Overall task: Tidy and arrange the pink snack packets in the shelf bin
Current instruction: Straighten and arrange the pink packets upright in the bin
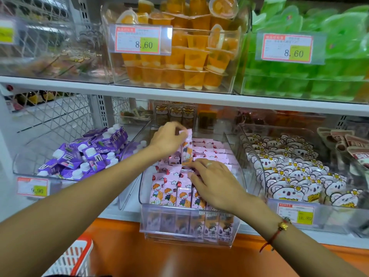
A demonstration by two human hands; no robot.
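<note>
Nearest, a red-and-white basket (73,258) sits at the bottom-left corner of the view, below the orange shelf ledge (123,242). Above it, the clear bin (185,226) hangs over the shelf's front edge, w/ pink snack packets (169,193) stood upright in a row against its front wall, prob. so the printed faces show to shoppers. The right hand (215,183) is laid on the front row's right end, fingers bent down onto the packet tops; whether one is pinched can't be told. It seems placed there to keep the row from tipping. Just behind, a single packet (186,149) is held upright above the bin's middle by the left hand (167,139), pinched at its top edge, likely for slotting into the row. Further back, more packets lie flatter toward the bin's rear wall. Purple packs (87,154) fill the bin at left, koala packs (295,176) the bin at right.
</note>
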